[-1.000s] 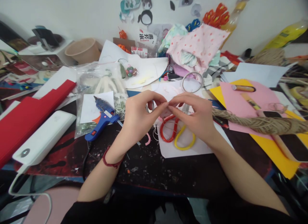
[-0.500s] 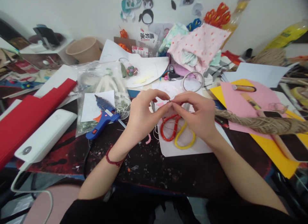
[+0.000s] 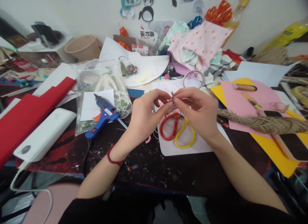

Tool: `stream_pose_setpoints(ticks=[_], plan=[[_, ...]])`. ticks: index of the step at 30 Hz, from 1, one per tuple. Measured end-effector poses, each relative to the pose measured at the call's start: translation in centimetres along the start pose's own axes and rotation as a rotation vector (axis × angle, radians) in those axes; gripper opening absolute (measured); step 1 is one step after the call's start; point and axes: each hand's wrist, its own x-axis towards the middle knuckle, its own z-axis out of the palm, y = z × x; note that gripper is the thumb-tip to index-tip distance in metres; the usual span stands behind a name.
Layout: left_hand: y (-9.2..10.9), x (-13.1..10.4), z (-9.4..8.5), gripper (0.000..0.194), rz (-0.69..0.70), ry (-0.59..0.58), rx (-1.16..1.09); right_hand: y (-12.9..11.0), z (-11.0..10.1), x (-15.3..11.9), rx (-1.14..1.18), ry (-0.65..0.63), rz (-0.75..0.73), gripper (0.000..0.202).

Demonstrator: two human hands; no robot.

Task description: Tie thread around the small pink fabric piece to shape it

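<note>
My left hand [image 3: 150, 110] and my right hand [image 3: 199, 108] meet above the table, thumbs and forefingers pinched together. Between the fingertips is a short, thin brown strand [image 3: 172, 95] that looks like twine; its tip sticks up, and most of it is hidden by the fingers. Below them, scissors with a red handle loop [image 3: 161, 131] and a yellow one [image 3: 184, 147] lie on a white sheet [image 3: 204, 149]. Left of my left hand, a blue glue gun [image 3: 98, 124] with its red light on rests partly on white paper, a glue stick poking out of its back.
A white power bank [image 3: 45, 134] and a red folded strip [image 3: 31, 116] lie at left. A skein of jute twine [image 3: 260, 121] crosses pink and yellow paper at right. Behind my hands are a metal ring [image 3: 203, 79], a plastic bag [image 3: 84, 78], beads [image 3: 131, 70] and spotted cloth [image 3: 199, 41].
Both hands stay pinched close together. The brown strand now shows more, its tip standing up between the fingertips, and my right hand has shifted slightly right.
</note>
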Motion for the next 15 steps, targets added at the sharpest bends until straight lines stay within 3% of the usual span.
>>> stream_pose_setpoints(ticks=[9,15], plan=[[-0.19,-0.06,0.17,0.007,-0.079,-0.019,-0.063,-0.02,0.15,-0.16,-0.048,-0.032,0.022,0.004],[-0.03,0.00,0.16,0.007,-0.046,0.013,-0.031,-0.27,0.28,-0.24,-0.089,-0.059,-0.009,0.005]])
